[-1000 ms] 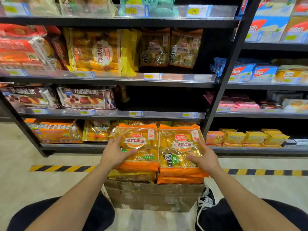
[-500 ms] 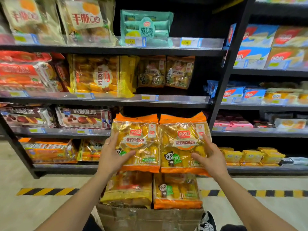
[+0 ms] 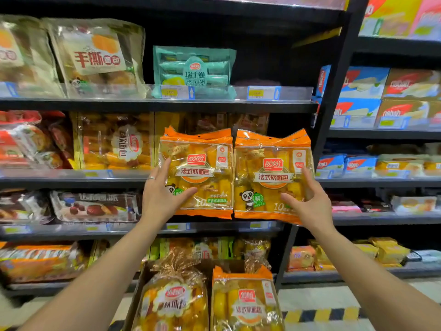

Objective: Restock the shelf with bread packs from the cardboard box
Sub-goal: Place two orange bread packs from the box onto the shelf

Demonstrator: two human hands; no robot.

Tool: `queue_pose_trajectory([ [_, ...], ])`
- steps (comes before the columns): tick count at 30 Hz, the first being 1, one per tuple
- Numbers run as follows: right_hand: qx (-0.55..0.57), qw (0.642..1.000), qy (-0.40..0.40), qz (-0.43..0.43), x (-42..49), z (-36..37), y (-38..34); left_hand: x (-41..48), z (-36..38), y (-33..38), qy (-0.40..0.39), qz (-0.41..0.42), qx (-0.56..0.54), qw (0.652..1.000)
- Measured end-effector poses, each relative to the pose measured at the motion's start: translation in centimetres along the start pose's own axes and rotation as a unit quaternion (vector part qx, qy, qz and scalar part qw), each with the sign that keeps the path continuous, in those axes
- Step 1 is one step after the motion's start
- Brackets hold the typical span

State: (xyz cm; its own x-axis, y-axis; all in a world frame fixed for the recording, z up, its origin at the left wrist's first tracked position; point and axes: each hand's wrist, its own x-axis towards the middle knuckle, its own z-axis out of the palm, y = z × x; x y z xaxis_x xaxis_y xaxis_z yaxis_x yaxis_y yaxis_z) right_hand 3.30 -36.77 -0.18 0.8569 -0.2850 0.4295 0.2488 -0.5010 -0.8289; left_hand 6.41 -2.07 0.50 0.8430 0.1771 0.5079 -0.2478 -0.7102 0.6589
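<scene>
The left bread pack (image 3: 198, 173) and the right bread pack (image 3: 272, 175) were upright, edges touching, in front of the shelf (image 3: 71, 181). My left hand (image 3: 160, 194) and right hand (image 3: 307, 201) each gripped one, thumb across the front and fingers along the outer edge. Below sat the cardboard box (image 3: 134, 302), with more packs inside.

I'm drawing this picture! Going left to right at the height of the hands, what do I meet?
Chocolate pie pack → left hand → left orange bread pack → right orange bread pack → right hand → pale snack pack.
</scene>
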Motion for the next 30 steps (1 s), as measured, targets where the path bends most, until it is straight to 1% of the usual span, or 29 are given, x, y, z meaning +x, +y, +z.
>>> queue_pose_trajectory([
  [7, 0.000, 1.000, -0.012, 0.007, 6.9, 2.6, 1.2, 6.6, 2.8, -0.5, -0.017, -0.014, -0.005, 1.000],
  [12, 0.004, 1.000, -0.025, 0.012, 12.7, 4.8, 2.8, 11.5, 5.0, -1.2, -0.009, -0.016, 0.004, 1.000],
  [15, 0.008, 1.000, -0.015, 0.003, 16.2, 5.7, 3.0, 14.3, 6.2, -0.9, -0.006, -0.044, 0.027, 0.999],
  [19, -0.006, 1.000, 0.010, 0.015, 21.4, 6.8, 3.7, 18.5, 8.1, -0.6, -0.009, -0.087, 0.027, 0.996],
  [22, -0.012, 0.999, 0.038, 0.023, 24.2, 7.7, 4.3, 21.1, 9.7, -0.6, 0.010, -0.102, 0.017, 0.995],
  [23, -0.004, 0.999, 0.041, 0.018, 24.9, 8.1, 4.6, 21.9, 10.4, -0.7, 0.004, -0.108, 0.023, 0.994],
  [25, 0.003, 0.999, 0.037, 0.005, 26.2, 9.2, 5.2, 23.3, 11.8, -1.0, -0.027, -0.087, 0.056, 0.994],
  [26, 0.004, 1.000, 0.021, -0.013, 26.8, 9.8, 5.9, 23.8, 12.6, -1.4, -0.042, -0.068, 0.048, 0.996],
  [27, -0.014, 1.000, -0.004, -0.024, 27.4, 10.6, 6.7, 24.0, 13.2, -1.7, -0.056, -0.055, 0.031, 0.996],
  [28, -0.058, 0.998, -0.031, -0.017, 27.8, 11.6, 7.4, 24.1, 14.0, -2.3, -0.070, -0.046, 0.030, 0.996],
  [29, -0.126, 0.990, -0.055, 0.009, 28.2, 12.5, 8.1, 24.0, 14.7, -2.9, -0.096, -0.038, 0.058, 0.993],
  [30, -0.201, 0.976, -0.075, 0.040, 28.3, 13.3, 8.2, 23.8, 15.3, -3.2, -0.127, -0.034, 0.107, 0.986],
])
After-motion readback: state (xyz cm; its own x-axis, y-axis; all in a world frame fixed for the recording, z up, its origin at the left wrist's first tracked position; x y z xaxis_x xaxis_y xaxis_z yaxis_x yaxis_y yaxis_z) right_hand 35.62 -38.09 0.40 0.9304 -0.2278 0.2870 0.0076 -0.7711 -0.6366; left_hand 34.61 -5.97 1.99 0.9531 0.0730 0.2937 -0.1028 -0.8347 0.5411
